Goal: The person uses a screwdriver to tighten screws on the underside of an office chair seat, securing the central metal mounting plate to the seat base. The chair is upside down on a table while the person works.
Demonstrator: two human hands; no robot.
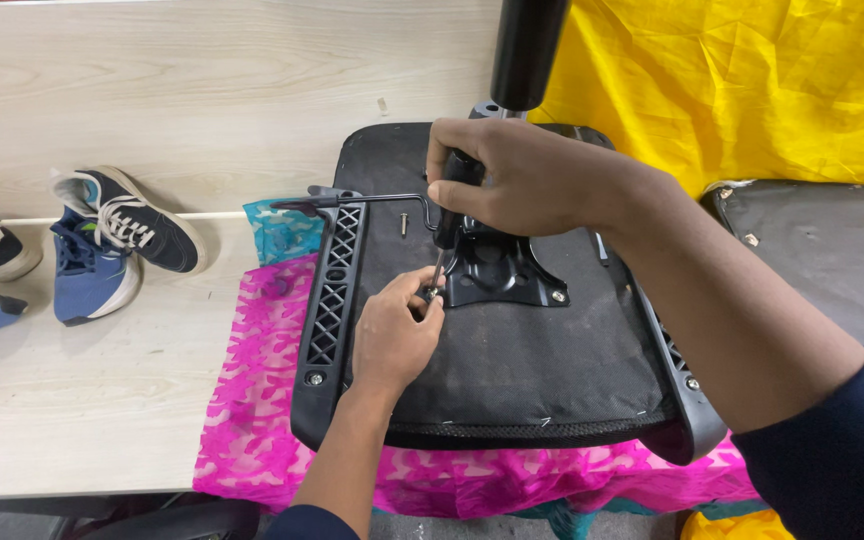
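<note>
An upturned office chair seat lies on a pink cloth, black underside up. A black metal mounting plate with a gas cylinder sits on its middle. My right hand grips the black handle of a screwdriver, which points down at the plate's front left corner. My left hand pinches a small screw at the screwdriver tip. A loose bolt lies on the seat to the left of the plate, below a thin lever rod.
A black plastic armrest bracket runs down the seat's left side, another at the right. Shoes lie on the wooden floor at left. Yellow cloth hangs behind. A second dark seat pad lies at right.
</note>
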